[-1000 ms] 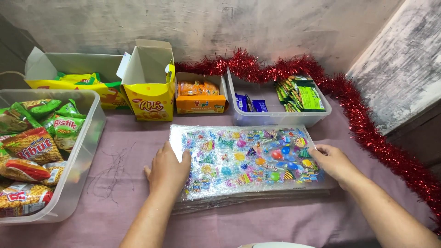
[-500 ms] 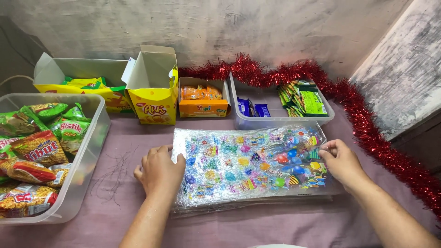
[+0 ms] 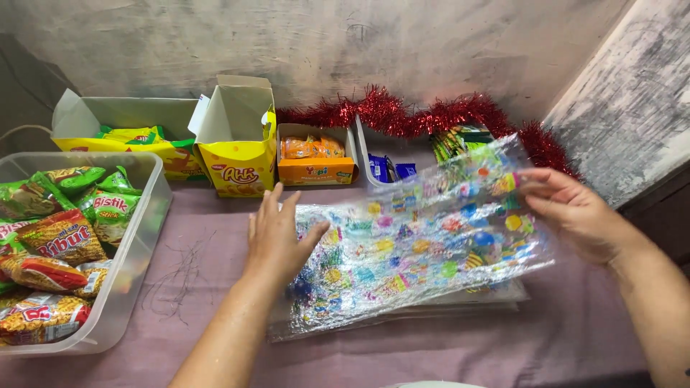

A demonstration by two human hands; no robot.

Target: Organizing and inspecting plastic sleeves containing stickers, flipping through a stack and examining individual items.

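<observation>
Nearest the camera, on the pink cloth, a flat stack of sheets lies with its top clear sheet of small colourful pieces half lifted. Left hand is open, fingers spread, palm pressing the sheet's left end down onto the stack. Right hand pinches the sheet's right edge between thumb and fingers and holds it raised, so the sheet tilts up from left to right between the 2 hands. To do this lift well, my judgement: keep the left palm flat so the stack under it stays put, and peel slow from the right edge so only 1 sheet comes away and the foil does not crease. Left of the stack, a clear tub holds snack packets. Behind the stack, near the wall, 2 yellow cartons, an orange box and a white tray sit in a row. Red tinsel runs behind those, farthest back.
</observation>
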